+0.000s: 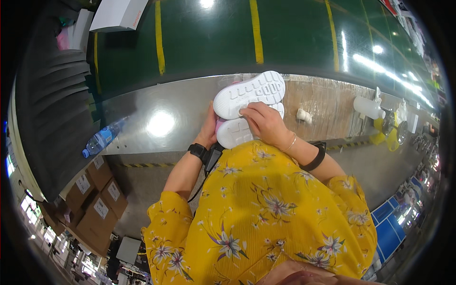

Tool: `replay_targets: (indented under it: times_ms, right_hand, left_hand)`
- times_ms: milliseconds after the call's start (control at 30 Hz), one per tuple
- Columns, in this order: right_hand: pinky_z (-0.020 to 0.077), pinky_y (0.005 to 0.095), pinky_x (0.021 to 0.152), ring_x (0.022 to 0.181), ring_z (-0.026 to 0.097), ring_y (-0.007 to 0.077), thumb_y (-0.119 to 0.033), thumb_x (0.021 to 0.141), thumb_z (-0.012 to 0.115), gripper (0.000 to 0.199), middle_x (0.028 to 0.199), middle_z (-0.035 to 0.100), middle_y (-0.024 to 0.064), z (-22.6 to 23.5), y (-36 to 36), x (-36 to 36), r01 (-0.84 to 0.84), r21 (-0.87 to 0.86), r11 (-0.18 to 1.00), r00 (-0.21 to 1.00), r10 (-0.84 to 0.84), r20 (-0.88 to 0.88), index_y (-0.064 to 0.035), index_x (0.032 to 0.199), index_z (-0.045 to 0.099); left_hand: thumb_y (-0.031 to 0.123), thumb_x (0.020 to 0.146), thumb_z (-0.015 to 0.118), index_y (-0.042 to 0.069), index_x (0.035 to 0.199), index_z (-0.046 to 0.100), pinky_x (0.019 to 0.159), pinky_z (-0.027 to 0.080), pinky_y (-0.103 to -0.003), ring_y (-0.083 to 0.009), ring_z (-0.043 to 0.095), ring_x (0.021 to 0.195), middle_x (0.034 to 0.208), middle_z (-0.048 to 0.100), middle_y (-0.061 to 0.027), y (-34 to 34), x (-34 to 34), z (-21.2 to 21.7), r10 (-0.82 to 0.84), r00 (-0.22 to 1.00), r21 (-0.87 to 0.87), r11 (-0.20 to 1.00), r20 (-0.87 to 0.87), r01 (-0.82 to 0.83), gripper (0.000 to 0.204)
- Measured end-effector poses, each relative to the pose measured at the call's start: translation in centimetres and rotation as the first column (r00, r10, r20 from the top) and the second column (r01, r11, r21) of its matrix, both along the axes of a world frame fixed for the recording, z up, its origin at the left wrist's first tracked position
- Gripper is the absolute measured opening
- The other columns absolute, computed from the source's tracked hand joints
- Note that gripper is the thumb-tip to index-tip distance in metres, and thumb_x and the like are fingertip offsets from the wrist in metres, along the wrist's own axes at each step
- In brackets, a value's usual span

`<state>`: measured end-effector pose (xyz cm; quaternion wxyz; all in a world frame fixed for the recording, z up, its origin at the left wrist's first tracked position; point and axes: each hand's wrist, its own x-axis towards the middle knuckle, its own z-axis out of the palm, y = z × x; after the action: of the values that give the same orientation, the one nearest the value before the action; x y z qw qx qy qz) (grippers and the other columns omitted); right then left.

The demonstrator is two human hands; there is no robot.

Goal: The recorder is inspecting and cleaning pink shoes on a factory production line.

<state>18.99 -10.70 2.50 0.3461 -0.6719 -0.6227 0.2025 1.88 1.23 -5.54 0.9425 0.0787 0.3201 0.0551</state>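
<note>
A pair of sneakers is held with the white soles turned up, close in front of my yellow floral top. The far shoe (251,92) shows its whole treaded sole; the near shoe (232,134) is partly covered by my right hand. Bits of pink upper show at the edges. My left hand (208,127) is closed around the pair from the left, its fingers mostly hidden behind the shoes. The fingers of my right hand (268,124) are pinched together against the far sole near its middle. Anything between those fingertips is too small to make out.
Beyond the metal workbench (137,102) runs a green belt (209,38) with yellow stripes, a white box (116,14) on it. A plastic water bottle (102,137) lies left. Right are brown cardboard (327,102), a small white roll (304,115) and a white squeeze bottle (368,107). Cartons (97,213) stand lower left.
</note>
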Motion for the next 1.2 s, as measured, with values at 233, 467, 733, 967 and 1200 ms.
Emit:
replay_targets:
  times_ms: [233, 467, 733, 967, 1200]
  right_hand:
    - [0.0538, 0.0365, 0.074, 0.087, 0.064, 0.029, -0.003, 0.081, 0.065, 0.024, 0.1, 0.061, 0.0112, -0.8, -0.9, 0.5, -0.015, -0.037, 0.999, 1.0, 0.014, -0.007, -0.0058, 0.104, 0.064]
    - [0.054, 0.0362, 0.074, 0.088, 0.064, 0.0285, -0.003, 0.081, 0.066, 0.022, 0.1, 0.061, 0.0109, -0.1, 0.5, -0.4, 0.046, -0.018, 0.999, 0.999, -0.047, -0.017, -0.0054, 0.103, 0.064]
    - [0.0542, 0.0347, 0.074, 0.086, 0.065, 0.0289, 0.003, 0.082, 0.063, 0.019, 0.098, 0.064, 0.0116, -1.2, -2.2, 2.0, 0.145, -0.077, 0.986, 0.982, -0.153, -0.106, -0.0049, 0.099, 0.066]
    - [0.052, 0.0376, 0.076, 0.088, 0.064, 0.0331, 0.002, 0.083, 0.064, 0.017, 0.1, 0.064, 0.0143, -4.7, -8.8, 9.1, 0.529, -0.053, 0.847, 0.848, -0.524, 0.085, -0.0039, 0.099, 0.065]
    - [0.051, 0.0365, 0.077, 0.088, 0.062, 0.031, -0.003, 0.086, 0.065, 0.017, 0.101, 0.063, 0.0128, -3.4, -10.1, 11.4, 0.583, 0.068, 0.809, 0.669, -0.527, 0.524, -0.0043, 0.102, 0.066]
  left_hand:
    - [0.063, 0.1, 0.029, 0.006, 0.149, 0.033, 0.111, 0.04, -0.039, -0.0265, 0.048, 0.133, 0.148, 0.043, -0.0147, -0.4, 0.1, -0.2, 0.018, 0.998, 0.03, 0.999, -0.055, -0.016, 0.075]
    - [0.063, 0.1, 0.028, 0.006, 0.149, 0.033, 0.112, 0.039, -0.039, -0.0264, 0.047, 0.133, 0.149, 0.042, -0.0145, -0.6, -0.2, -0.6, 0.023, 0.999, 0.019, 1.0, -0.023, -0.022, 0.076]
    - [0.062, 0.1, 0.031, 0.005, 0.149, 0.033, 0.112, 0.039, -0.039, -0.0261, 0.046, 0.133, 0.15, 0.042, -0.0145, -0.5, -0.1, -1.0, 0.057, 0.998, 0.04, 0.998, 0.029, -0.058, 0.076]
    - [0.063, 0.099, 0.033, 0.003, 0.148, 0.034, 0.11, 0.041, -0.038, -0.0268, 0.047, 0.133, 0.149, 0.042, -0.0157, -0.6, -0.3, -0.6, 0.024, 0.998, 0.052, 0.998, -0.064, -0.021, 0.077]
    - [0.062, 0.099, 0.034, 0.003, 0.148, 0.035, 0.109, 0.042, -0.038, -0.0273, 0.049, 0.131, 0.147, 0.044, -0.0166, -0.5, 0.1, 0.9, -0.001, 0.988, 0.107, 0.994, -0.152, 0.017, 0.077]
